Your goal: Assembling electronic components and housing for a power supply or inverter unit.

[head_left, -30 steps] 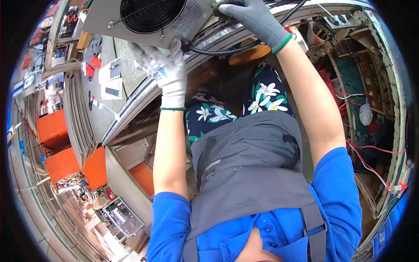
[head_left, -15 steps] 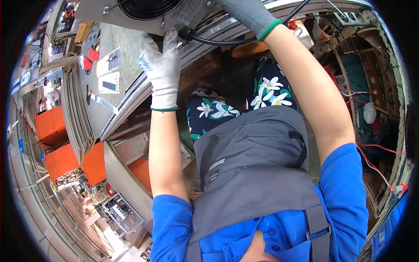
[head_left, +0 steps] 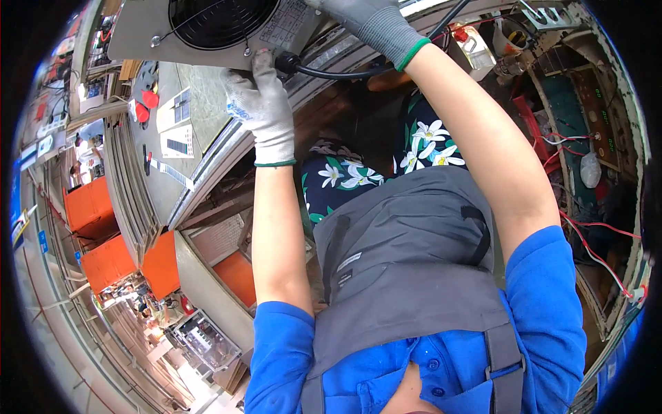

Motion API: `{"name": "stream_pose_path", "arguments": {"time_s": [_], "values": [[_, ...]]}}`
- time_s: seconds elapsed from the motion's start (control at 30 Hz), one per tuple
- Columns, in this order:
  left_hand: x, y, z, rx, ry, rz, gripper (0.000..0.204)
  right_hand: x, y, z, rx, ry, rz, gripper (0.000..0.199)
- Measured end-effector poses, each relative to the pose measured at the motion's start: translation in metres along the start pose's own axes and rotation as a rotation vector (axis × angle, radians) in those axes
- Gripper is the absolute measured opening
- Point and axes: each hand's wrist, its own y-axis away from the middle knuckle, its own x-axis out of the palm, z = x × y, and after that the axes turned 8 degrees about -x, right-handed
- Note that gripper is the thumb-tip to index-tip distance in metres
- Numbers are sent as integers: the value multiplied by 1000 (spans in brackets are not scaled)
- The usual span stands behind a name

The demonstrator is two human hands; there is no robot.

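Note:
A grey metal box with a round black fan grille (head_left: 224,19) and a printed label sits tilted at the top of the view, its far part cut off. My left hand (head_left: 261,103), in a whitish glove, pinches the box's near edge, thumb on the face and fingers underneath. At the box's right end is my right hand (head_left: 365,24) in a grey glove with a green cuff, closed on it; its fingertips are partly cut off by the picture's top edge. A black cable with a thick plug (head_left: 288,63) enters the near edge beside my left thumb and runs right below my right hand.
A grey-green worktop (head_left: 207,96) with printed sheets (head_left: 178,141) and red round items (head_left: 143,110) lies at left. Stacked thin panels (head_left: 127,179) and orange bins (head_left: 89,207) stand farther left. At right are a cluttered open rack (head_left: 565,117), red wires (head_left: 593,224) and a power strip (head_left: 545,19).
The fan box has come down and a little left in the view, with both hands still on it. More of the grille shows now. The surroundings have shifted slightly right.

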Motion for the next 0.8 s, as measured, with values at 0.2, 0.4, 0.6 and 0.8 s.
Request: {"name": "stream_pose_path", "arguments": {"time_s": [0.2,0.4,0.6,0.8], "values": [[-14,7,1,227,-220,46,48,1,1,7,41,67,0,51],[-15,8,-2,-91,-26,129,37,-2,-5,3,1,195,82,55],[-12,-1,17,444,-409,-40,25,-22,-26,0,-122,423,236,62],[-50,-31,-52,1,325,201,31,-10,-62,64,-191,303,169,59]]}}
